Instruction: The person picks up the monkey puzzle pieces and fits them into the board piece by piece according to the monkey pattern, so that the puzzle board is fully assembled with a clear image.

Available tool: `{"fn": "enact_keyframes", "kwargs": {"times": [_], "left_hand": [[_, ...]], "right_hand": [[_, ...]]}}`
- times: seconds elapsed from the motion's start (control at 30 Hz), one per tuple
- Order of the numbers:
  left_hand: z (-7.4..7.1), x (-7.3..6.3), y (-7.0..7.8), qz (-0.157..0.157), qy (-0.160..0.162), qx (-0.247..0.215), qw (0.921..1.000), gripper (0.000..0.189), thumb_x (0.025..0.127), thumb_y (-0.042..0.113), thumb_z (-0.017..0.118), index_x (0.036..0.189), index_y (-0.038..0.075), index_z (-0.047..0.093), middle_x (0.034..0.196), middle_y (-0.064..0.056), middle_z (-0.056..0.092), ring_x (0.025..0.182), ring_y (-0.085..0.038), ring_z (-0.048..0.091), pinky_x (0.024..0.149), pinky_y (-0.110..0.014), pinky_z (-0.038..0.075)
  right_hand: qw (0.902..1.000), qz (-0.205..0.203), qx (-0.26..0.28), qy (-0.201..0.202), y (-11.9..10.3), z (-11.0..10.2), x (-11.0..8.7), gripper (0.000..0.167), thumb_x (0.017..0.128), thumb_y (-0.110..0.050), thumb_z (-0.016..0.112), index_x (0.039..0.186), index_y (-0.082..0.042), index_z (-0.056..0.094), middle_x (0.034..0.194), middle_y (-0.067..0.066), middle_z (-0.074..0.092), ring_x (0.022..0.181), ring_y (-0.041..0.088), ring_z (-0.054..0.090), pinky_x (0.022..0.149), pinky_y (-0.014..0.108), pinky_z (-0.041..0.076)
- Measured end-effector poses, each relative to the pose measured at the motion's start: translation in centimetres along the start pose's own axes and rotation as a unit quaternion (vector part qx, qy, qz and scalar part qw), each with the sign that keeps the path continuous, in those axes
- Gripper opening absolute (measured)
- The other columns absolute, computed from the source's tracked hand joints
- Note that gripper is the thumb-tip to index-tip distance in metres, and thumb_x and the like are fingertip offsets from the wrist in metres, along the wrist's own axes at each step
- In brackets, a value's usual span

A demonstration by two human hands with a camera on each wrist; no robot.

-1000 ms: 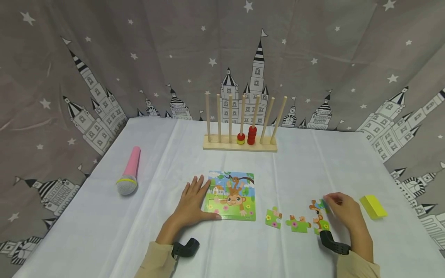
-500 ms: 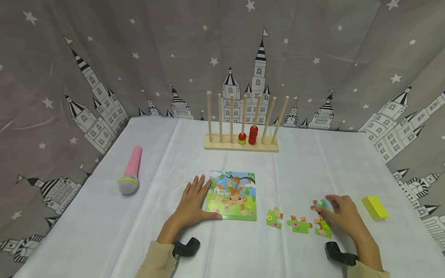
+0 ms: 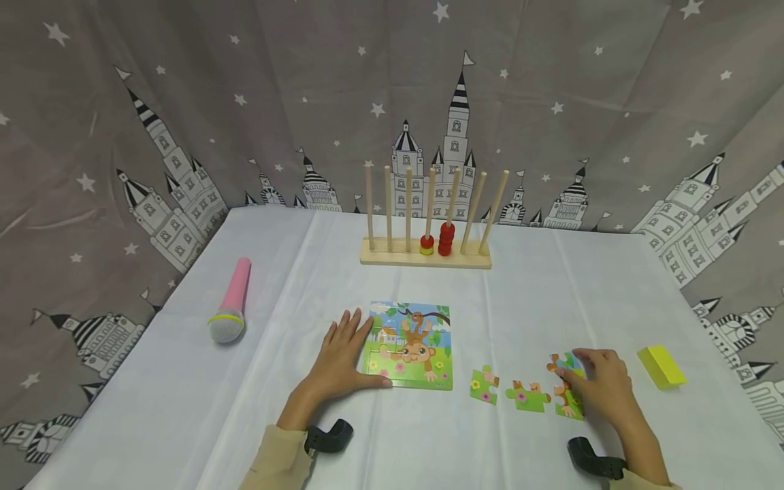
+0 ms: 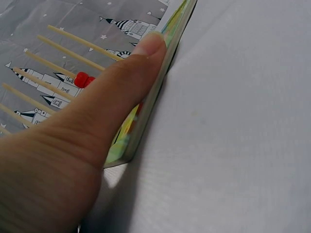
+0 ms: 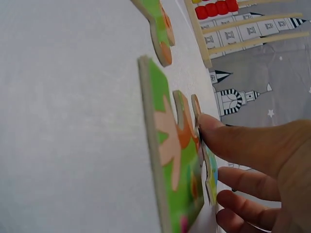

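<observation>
In the head view, my left hand [image 3: 339,357] lies with spread fingers at the left side of a square monkey puzzle [image 3: 410,354], its thumb along the near edge. The left wrist view shows that thumb [image 4: 131,73] resting on the puzzle's rim. To the right, my right hand [image 3: 606,384] pinches a blue-and-green puzzle piece [image 5: 210,167] between thumb and fingers. Just nearer lies another piece with a monkey's hand on green [image 5: 163,121]; the thumb partly hides where the two meet. Two more loose pieces, a flowered corner [image 3: 484,386] and a green edge piece [image 3: 529,397], lie between puzzle and right hand.
A wooden peg stand [image 3: 425,257] with red and yellow beads stands at the back. The pink toy microphone [image 3: 233,299] lies on the left. A yellow block [image 3: 661,366] sits just right of my right hand. Behind the white-covered table hangs a grey castle-print cloth [image 3: 294,102].
My right hand has shifted, its thumb coming over onto the upper loose piece, and its wrist has moved off the lower one. The left hand keeps its place on the puzzle.
</observation>
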State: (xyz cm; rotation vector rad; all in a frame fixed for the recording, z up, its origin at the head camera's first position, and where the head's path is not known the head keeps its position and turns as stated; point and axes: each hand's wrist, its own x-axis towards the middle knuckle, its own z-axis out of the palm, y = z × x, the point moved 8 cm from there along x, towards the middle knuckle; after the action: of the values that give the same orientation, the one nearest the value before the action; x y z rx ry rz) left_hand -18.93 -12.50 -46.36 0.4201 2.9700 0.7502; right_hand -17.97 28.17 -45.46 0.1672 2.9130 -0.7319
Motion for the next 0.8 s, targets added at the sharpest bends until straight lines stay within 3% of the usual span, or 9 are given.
{"fn": "enact_keyframes", "kwargs": {"times": [0.23, 0.37, 0.5, 0.57, 0.7, 0.8], "left_hand": [[0.01, -0.02, 0.03, -0.003, -0.008, -0.002, 1.0, 0.114, 0.057, 0.066, 0.07, 0.145, 0.01, 0.023, 0.153, -0.014, 0.011, 0.142, -0.032, 0.003, 0.114, -0.051, 0.004], [-0.09, -0.08, 0.11, -0.004, -0.006, -0.001, 1.0, 0.114, 0.057, 0.066, 0.071, 0.144, 0.01, 0.023, 0.153, -0.014, 0.012, 0.142, -0.032, 0.004, 0.114, -0.052, 0.004], [-0.09, -0.1, 0.12, -0.006, -0.009, -0.001, 0.9999, 0.114, 0.057, 0.066, 0.07, 0.145, 0.01, 0.022, 0.153, -0.014, 0.011, 0.142, -0.032, 0.003, 0.114, -0.052, 0.004], [-0.04, -0.1, 0.1, -0.007, -0.013, 0.0, 0.9999, 0.114, 0.058, 0.066, 0.07, 0.145, 0.01, 0.022, 0.153, -0.013, 0.011, 0.142, -0.032, 0.002, 0.114, -0.051, 0.003], [0.05, -0.08, 0.02, -0.009, -0.017, 0.002, 0.9998, 0.115, 0.058, 0.067, 0.07, 0.145, 0.01, 0.021, 0.153, -0.013, 0.009, 0.142, -0.031, 0.001, 0.114, -0.051, 0.003], [0.12, -0.04, -0.06, -0.011, -0.019, 0.002, 0.9998, 0.115, 0.058, 0.067, 0.069, 0.145, 0.011, 0.02, 0.153, -0.012, 0.008, 0.142, -0.03, 0.001, 0.114, -0.051, 0.002]], "right_hand": [[0.9984, -0.013, 0.054, 0.01, -0.42, -0.09, 0.12, 0.059, 0.08, -0.024, 0.066, 0.12, 0.014, 0.044, 0.116, 0.032, 0.041, 0.105, 0.042, 0.041, 0.088, 0.057, 0.037], [0.9963, -0.007, 0.084, 0.011, -0.21, 0.1, 0.06, 0.064, 0.082, -0.028, 0.066, 0.123, 0.012, 0.037, 0.118, 0.032, 0.041, 0.106, 0.042, 0.043, 0.087, 0.054, 0.04], [0.9956, -0.002, 0.089, 0.03, 0.05, 0.11, -0.25, 0.065, 0.082, -0.03, 0.066, 0.126, 0.005, 0.034, 0.113, 0.03, 0.048, 0.099, 0.037, 0.051, 0.077, 0.044, 0.047], [0.9947, -0.011, 0.089, 0.052, -0.07, -0.11, -0.45, 0.061, 0.081, -0.027, 0.067, 0.126, 0.001, 0.035, 0.109, 0.028, 0.052, 0.092, 0.033, 0.054, 0.069, 0.033, 0.048], [0.9929, -0.03, 0.085, 0.078, -0.51, -0.46, -0.63, 0.05, 0.08, -0.019, 0.068, 0.122, -0.006, 0.044, 0.102, 0.022, 0.059, 0.079, 0.02, 0.058, 0.058, 0.02, 0.044], [0.9926, -0.036, 0.083, 0.08, -0.72, -0.46, -0.66, 0.039, 0.081, -0.019, 0.067, 0.116, -0.008, 0.053, 0.101, 0.019, 0.062, 0.071, 0.009, 0.057, 0.055, 0.018, 0.044]]}}
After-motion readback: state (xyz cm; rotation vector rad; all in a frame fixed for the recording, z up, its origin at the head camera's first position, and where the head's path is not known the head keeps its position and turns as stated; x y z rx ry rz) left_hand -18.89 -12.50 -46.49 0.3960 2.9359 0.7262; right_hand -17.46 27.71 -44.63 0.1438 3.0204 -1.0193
